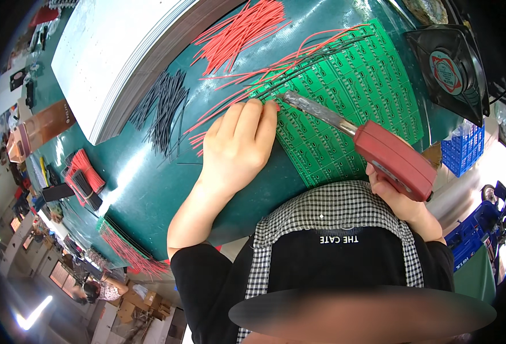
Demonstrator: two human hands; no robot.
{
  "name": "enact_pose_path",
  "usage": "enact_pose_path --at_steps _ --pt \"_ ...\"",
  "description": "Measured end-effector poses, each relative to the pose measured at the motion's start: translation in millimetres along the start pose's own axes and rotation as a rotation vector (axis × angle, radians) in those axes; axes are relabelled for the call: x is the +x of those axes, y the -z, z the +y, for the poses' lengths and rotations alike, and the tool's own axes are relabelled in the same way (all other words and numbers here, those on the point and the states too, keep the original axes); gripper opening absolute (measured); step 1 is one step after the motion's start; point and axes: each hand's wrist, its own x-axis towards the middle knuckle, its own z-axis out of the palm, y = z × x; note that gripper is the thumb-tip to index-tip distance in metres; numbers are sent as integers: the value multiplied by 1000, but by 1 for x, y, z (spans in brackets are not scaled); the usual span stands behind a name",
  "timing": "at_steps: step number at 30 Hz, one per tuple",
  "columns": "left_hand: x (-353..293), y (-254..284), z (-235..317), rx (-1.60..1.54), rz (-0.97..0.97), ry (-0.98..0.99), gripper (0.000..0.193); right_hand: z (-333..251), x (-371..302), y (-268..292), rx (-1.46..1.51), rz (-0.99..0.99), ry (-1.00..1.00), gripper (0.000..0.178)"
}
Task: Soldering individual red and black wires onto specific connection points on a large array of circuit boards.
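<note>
A large green panel of small circuit boards (344, 97) lies on the table in front of me. My left hand (238, 135) rests at the panel's left edge with its fingers bent together, a bit of red wire (277, 107) showing at the fingertips. My right hand (399, 200) is wrapped round the grip of a red soldering gun (393, 157), whose metal tip points left and reaches close to the left fingers. Red and black wires (316, 54) run across the panel's far left side, several of them passing near my left hand.
Loose red wires (244, 34) and black wires (164, 112) lie beyond my left hand, beside a thick white-topped stack (110, 51). A black fan (450, 71) stands right of the panel. Bundled wires (87, 172) and a wired panel (127, 252) lie left; a blue crate (464, 148) is lower right.
</note>
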Motion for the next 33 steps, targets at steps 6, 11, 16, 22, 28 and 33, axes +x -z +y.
enact_pose_path --at_steps 6,11,16,22,28,33 --pt "4 2 1 9 -25 -14 25 8 -3 9 -199 -69 101 61" --pt "5 4 2 70 -76 -19 27 -4 -1 4 103 -15 -110 62" --pt "5 1 1 95 -42 -66 23 2 -5 10 187 -26 -16 58" --pt "8 0 -1 65 -3 -87 19 5 -7 12 150 -68 27 54" --pt "17 1 5 -57 25 -53 23 5 -4 15 113 -94 23 55" --pt "19 -2 5 -44 -18 -44 29 -3 -1 11 114 -28 -57 62"
